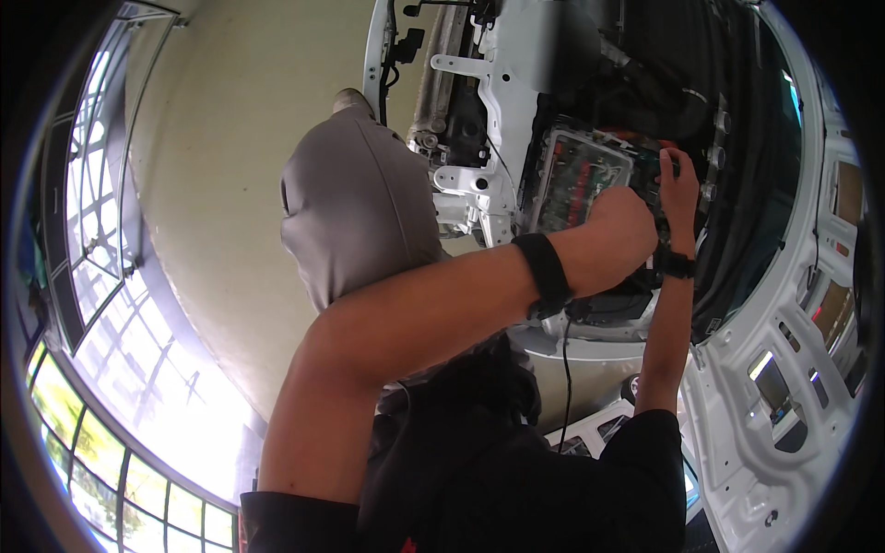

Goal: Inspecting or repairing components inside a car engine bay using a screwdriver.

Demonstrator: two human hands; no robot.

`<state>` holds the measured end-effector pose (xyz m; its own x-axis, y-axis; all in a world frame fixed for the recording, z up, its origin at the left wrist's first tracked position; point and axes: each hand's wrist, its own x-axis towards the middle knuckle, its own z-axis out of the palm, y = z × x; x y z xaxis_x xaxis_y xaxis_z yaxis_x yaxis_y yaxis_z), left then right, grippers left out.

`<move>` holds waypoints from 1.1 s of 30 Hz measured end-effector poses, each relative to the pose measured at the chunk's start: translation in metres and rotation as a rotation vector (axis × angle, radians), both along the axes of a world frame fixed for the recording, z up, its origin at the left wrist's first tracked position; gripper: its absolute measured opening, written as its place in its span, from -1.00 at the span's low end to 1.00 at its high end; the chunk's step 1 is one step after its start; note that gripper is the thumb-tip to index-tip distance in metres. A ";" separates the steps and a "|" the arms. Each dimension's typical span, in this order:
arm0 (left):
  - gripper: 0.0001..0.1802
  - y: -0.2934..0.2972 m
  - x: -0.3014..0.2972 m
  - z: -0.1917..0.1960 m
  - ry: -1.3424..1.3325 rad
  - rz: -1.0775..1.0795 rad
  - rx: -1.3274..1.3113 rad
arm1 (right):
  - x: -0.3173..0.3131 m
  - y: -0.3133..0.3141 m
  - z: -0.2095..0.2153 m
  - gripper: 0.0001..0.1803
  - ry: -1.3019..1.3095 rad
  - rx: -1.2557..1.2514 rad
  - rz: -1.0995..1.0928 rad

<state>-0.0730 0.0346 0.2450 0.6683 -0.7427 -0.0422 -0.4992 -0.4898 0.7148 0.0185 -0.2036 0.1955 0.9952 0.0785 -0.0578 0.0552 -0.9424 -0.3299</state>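
My left hand (622, 221) is bent into a rounded fist over the near right corner of a box with a clear cover (546, 175). Its fingers are turned away from view, so whatever they grip is hidden. Red parts and green boards show through the cover. Just to the right, my right hand (680, 189) reaches to the dark parts beside the box, near an orange cable (666, 145). Its fingertips curl together there, and anything between them is too small to make out. Both wrists wear black bands.
The box sits in a car's engine bay, behind a white front body frame (505, 111). Black hoses and covers (636, 88) fill the far side. A white door or body panel (765, 442) stands at right. My grey-trousered leg (359, 194) is at left, above the beige floor (230, 120).
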 end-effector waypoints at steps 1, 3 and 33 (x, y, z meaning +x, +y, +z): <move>-0.79 0.000 0.002 0.002 -0.002 -0.032 0.016 | 0.000 0.000 0.000 -0.69 0.004 -0.001 -0.025; -0.81 0.000 0.004 0.003 -0.002 -0.060 0.035 | -0.003 -0.003 -0.002 -0.69 -0.069 -0.025 0.001; -0.91 -0.020 -0.017 -0.053 -0.080 -0.048 0.033 | -0.064 -0.009 -0.025 -0.77 -0.250 0.097 -0.181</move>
